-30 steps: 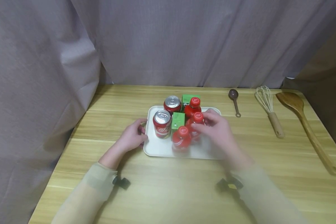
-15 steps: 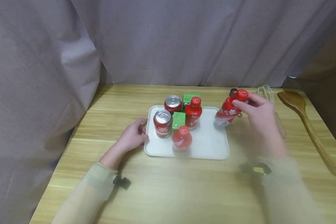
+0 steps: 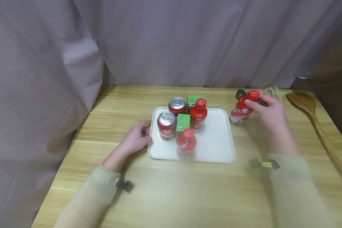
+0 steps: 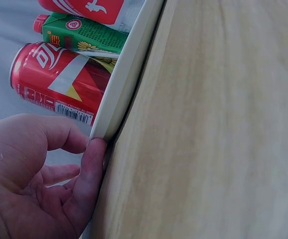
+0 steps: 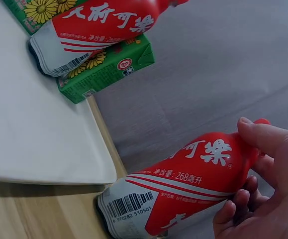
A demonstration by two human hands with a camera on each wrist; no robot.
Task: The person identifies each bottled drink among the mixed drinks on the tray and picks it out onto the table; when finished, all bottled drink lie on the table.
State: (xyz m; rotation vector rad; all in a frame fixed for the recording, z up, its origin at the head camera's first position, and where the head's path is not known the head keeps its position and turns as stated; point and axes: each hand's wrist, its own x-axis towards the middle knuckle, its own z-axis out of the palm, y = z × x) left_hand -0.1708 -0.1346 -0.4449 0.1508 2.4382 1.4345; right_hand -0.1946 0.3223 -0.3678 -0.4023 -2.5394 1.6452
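Observation:
My right hand (image 3: 273, 115) grips a red cola bottle (image 5: 198, 174) by its neck, just past the right side of the white tray (image 3: 216, 144). The bottle leans, its cap toward the hand; whether its base touches the table I cannot tell. My left hand (image 3: 135, 137) pinches the tray's left rim (image 4: 115, 102) between thumb and finger. On the tray stand two red cola cans, the front one (image 3: 167, 126) and the rear one (image 3: 177, 106), a green drink carton (image 3: 183, 123) and two more red bottles, one rear (image 3: 198, 117), one front (image 3: 187, 142). Another green carton (image 3: 196, 99) is partly hidden behind.
Behind the held bottle lies a brown measuring spoon (image 3: 240, 94), mostly covered. A whisk (image 3: 274, 92) is partly hidden by my right hand. Farther right lies a wooden spatula (image 3: 320, 126) on the wooden table (image 3: 185, 196). A grey curtain (image 3: 171, 44) hangs behind the table.
My right hand has lifted a red bottle off the tray and carried it rightward, then slightly farther right and lower. The left hand keeps its place at the tray rim.

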